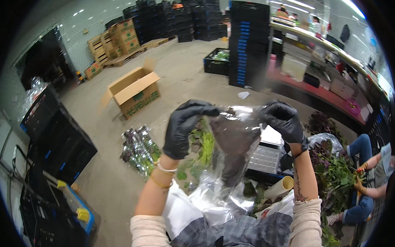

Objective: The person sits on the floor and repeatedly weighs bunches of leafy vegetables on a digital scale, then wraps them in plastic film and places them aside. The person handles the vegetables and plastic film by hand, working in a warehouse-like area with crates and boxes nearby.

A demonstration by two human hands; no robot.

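Observation:
My left hand (pixel 182 128) and my right hand (pixel 286 120), both in black gloves, pinch the top edge of a clear plastic bag (pixel 237 139) and hold it up in front of me. Something dark purplish shows in or through the bag; I cannot make out its detail. Behind my left wrist lies a bunch of greens with pale stems (pixel 205 147). More clear plastic bags (pixel 213 192) lie spread over my lap, below the held one. To the right, partly behind the bag, sits a shallow grey tray (pixel 264 159), with a cardboard tube (pixel 280 186) nearer to me.
Filled shiny bags of leaves (pixel 139 149) lie on the floor at left. An open cardboard box (pixel 137 93) stands beyond them. Black crates (pixel 249 43) are stacked at the back, others (pixel 58 137) at left. A co-worker (pixel 377 174) handles leafy stems (pixel 334 171) at right.

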